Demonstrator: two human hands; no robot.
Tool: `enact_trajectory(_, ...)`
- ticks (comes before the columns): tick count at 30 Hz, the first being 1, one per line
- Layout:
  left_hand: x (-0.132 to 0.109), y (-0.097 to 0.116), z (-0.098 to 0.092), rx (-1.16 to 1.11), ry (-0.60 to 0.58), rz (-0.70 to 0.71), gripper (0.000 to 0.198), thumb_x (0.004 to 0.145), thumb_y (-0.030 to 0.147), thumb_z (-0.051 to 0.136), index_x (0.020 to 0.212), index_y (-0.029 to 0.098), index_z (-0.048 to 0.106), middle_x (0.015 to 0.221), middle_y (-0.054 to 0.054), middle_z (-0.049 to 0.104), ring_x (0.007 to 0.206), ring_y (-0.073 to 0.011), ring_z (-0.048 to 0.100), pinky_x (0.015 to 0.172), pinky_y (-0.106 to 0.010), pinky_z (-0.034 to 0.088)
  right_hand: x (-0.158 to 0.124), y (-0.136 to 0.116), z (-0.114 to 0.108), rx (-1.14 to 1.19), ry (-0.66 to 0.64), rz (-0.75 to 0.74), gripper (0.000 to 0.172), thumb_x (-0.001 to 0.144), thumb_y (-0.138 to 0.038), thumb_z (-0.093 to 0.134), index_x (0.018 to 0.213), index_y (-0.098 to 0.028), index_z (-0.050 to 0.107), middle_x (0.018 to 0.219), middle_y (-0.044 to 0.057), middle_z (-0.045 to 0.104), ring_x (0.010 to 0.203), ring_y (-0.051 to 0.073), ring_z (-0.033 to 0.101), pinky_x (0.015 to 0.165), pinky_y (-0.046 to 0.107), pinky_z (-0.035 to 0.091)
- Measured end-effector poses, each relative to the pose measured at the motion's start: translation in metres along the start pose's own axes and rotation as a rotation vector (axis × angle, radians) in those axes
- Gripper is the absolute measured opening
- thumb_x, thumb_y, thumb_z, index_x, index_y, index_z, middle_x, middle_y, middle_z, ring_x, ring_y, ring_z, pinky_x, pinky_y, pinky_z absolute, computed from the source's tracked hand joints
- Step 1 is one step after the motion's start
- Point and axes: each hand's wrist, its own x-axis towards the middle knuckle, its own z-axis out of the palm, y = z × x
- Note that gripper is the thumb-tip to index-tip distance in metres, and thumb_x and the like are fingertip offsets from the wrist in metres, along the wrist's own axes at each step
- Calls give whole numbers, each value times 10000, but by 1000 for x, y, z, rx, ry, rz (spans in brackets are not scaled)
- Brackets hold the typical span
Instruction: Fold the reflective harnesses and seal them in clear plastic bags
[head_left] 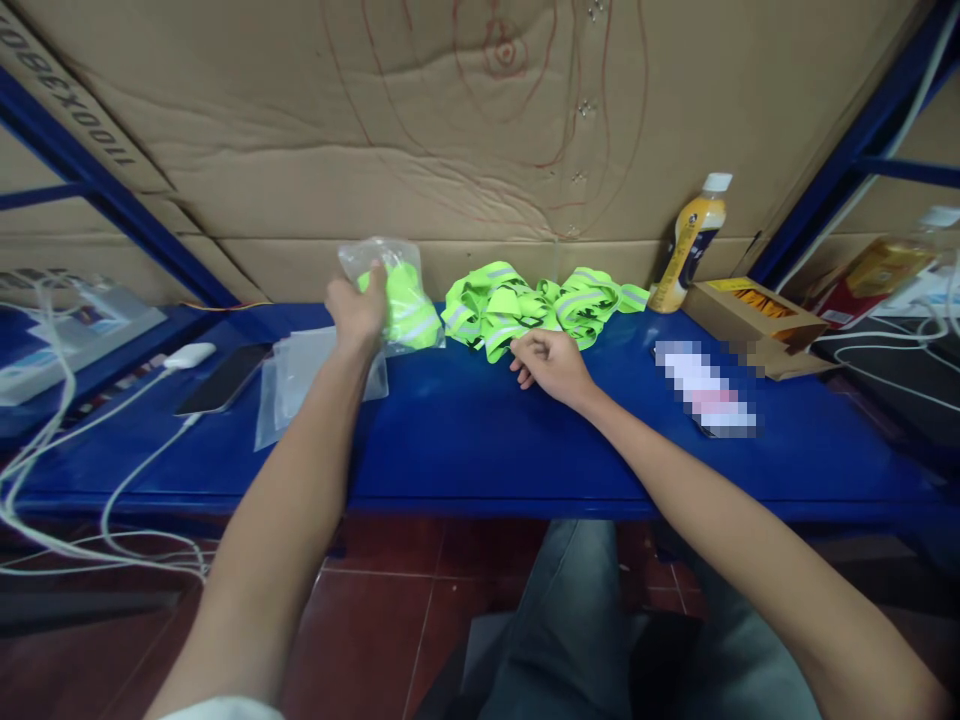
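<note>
My left hand (358, 308) is closed on a clear plastic bag (405, 305) with neon-yellow reflective strap material inside, near the back of the blue table. Beside it, towards the middle, lies a tangled heap of neon-yellow reflective straps (517, 305) with grey stripes. My right hand (551, 362) is at the front edge of this heap, its fingers curled in. Whether they grip a strap I cannot make out. Under my left forearm, flat clear plastic bags (300, 375) lie on the table, partly hidden by the arm.
A yellow drink bottle (690, 243) and an open cardboard box (757, 315) stand at the back right. In front lies a blurred-out phone (705, 390). On the left are a dark phone (223, 380), white cables (56, 440) and a power strip (82, 335). Cardboard (420, 190) walls the back.
</note>
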Motion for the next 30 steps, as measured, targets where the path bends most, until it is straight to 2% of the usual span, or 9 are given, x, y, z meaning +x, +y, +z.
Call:
enact_trajectory(3,-4,-5,0,327,145,-118,700,988,643,626,1296,15,653,1331,-338,697,1339,-475,640,1144,-574,498,-1,1,0,-38,-17,-14,351,916,-516,762,832,-189,671,725,28,741,541,119,685,506,237,599)
enact_trajectory(6,-25,7,11,546,84,60,828,1053,551,497,1596,-71,452,1594,-396,506,1522,-493,482,1268,-596,383,-2,0,-1,-63,-36,-13,295,934,-455,741,826,-190,671,731,33,751,550,120,690,529,236,606)
enact_trajectory(8,-37,16,19,658,-4,169,773,1067,543,417,1619,9,502,1639,-345,492,1554,-513,422,1263,-646,367,-2,-1,-1,-75,-41,-20,269,941,-429,727,827,-191,674,730,34,752,557,122,692,537,236,609)
enact_trajectory(10,-44,19,26,756,-184,181,720,1077,525,346,1604,89,572,1659,-296,506,1571,-536,396,1253,-712,340,-2,-1,-1,-86,-43,-28,242,952,-392,702,822,-190,676,720,34,747,560,122,694,539,234,606)
enact_trajectory(14,-44,8,31,898,-425,286,705,1069,440,343,1682,133,504,1786,-236,365,1667,-507,283,1322,-726,199,-2,-2,0,-101,-47,-39,220,966,-323,663,794,-185,674,704,34,742,557,116,690,543,226,595)
enact_trajectory(19,-33,-9,21,746,-415,457,660,1093,400,292,1656,165,543,1785,-170,404,1692,-360,297,1379,-560,196,-3,-3,1,-106,-43,-23,202,951,-290,678,780,-182,674,694,30,739,567,120,690,551,226,589)
enact_trajectory(24,-42,15,22,490,-247,501,682,1098,583,305,1407,156,738,1509,-201,682,1448,-394,561,1289,-544,345,-3,-2,0,-101,-50,-25,204,956,-294,676,786,-181,677,700,30,736,554,118,683,549,231,587)
enact_trajectory(27,-54,36,37,538,-255,421,754,1029,746,428,1230,110,779,1291,-258,758,1333,-431,628,1214,-543,431,-2,0,1,-107,-58,-39,210,962,-294,675,782,-185,670,695,29,736,559,119,684,557,230,585)
enact_trajectory(30,-61,47,51,683,-324,357,742,931,748,597,1151,62,773,1169,-302,756,1322,-517,617,1162,-608,455,-1,0,1,-111,-60,-45,201,967,-273,663,788,-182,673,701,32,741,563,119,686,566,231,586)
